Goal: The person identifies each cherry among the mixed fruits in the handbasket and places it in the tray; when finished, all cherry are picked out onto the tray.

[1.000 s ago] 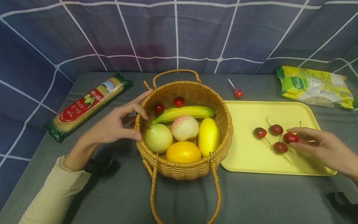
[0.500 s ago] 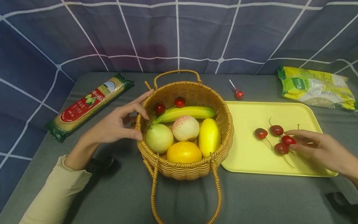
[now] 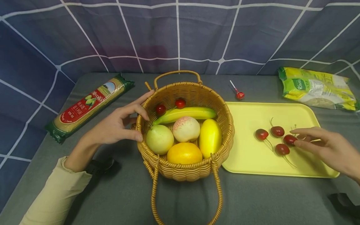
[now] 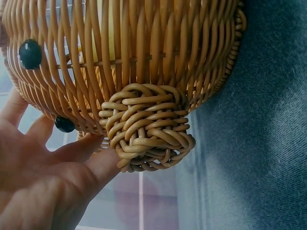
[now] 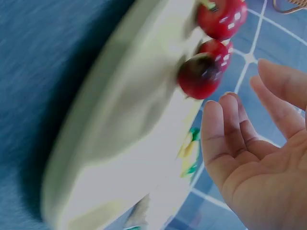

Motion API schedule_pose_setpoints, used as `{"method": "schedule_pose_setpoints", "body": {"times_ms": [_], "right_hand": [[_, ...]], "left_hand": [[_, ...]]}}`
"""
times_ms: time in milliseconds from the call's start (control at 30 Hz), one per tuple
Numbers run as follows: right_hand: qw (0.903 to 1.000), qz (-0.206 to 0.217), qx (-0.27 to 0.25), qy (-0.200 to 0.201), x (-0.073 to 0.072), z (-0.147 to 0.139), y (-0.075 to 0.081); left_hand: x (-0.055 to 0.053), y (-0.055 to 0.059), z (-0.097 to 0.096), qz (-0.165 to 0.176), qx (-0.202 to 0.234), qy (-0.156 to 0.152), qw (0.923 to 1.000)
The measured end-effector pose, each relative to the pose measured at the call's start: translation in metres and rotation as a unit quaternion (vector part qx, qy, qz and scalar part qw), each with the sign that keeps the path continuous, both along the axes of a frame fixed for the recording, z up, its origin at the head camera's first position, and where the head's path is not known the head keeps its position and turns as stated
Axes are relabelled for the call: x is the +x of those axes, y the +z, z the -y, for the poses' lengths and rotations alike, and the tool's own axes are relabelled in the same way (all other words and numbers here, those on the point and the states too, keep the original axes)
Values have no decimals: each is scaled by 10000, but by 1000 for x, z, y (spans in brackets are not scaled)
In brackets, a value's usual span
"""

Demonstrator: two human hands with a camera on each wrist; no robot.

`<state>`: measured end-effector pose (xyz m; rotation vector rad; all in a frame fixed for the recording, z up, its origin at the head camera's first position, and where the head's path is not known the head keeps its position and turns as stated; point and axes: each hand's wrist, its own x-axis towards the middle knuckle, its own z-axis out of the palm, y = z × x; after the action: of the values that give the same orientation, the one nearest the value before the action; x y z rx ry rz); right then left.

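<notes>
My left hand [image 3: 119,123] holds the left rim of the wicker basket [image 3: 185,172], fingers over the edge and thumb outside. In it lie a banana [image 3: 188,113], a peach [image 3: 186,129], a green pear [image 3: 159,139], a lemon [image 3: 184,153], a yellow mango-like fruit [image 3: 210,137] and two cherries [image 3: 160,109]. On the yellow tray [image 3: 244,159], several stemmed cherries sit close together. My right hand [image 3: 329,148] has its fingertips right at the rightmost cherry [image 3: 289,140]. In the right wrist view its fingers are spread, with nothing between them.
A pasta packet [image 3: 88,107] lies left of the basket. Behind the tray are a lollipop [image 3: 239,94] and a yellow-green Knorr bag [image 3: 317,87]. The basket's front handle [image 3: 153,197] hangs toward me; a tiled-pattern cloth [image 3: 157,34] rises at the back.
The cherry at my right fingertips has shifted slightly left, toward the other cherries, and the right fingers have loosened from it. My left hand stays on the basket rim.
</notes>
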<state>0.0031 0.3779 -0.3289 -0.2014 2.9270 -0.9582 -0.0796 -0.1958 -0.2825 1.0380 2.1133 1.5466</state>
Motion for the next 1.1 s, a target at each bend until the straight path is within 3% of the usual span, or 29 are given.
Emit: {"method": "schedule_pose_setpoints", "body": {"times_ms": [167,367,567,700,833,933,1033,1100], "right_hand": [[9996,-236,-128,27,4,21,15],[9967,-683,-417,159,3,68,43],[9869,-1384,-491,662,-1,114,76],[9817,-1361,-615,1184,-9,135,93],[9703,-1327,-760,1876,-30,151,103],[9543,-1464,-669,2517,-59,162,104],[9398,-1292,-577,3112,-84,180,107],[9388,-1011,-501,3254,-93,198,114]], "left_hand": [[0,0,0,22,9,-14,10000],[0,0,0,34,38,15,10000],[-1,0,0,17,70,-12,10000],[-1,0,0,31,51,-11,10000],[0,-1,1,43,43,34,10000],[0,-1,1,41,76,59,9999],[-1,-1,0,37,135,39,9999],[-1,-1,-1,38,159,13,9999]]}}
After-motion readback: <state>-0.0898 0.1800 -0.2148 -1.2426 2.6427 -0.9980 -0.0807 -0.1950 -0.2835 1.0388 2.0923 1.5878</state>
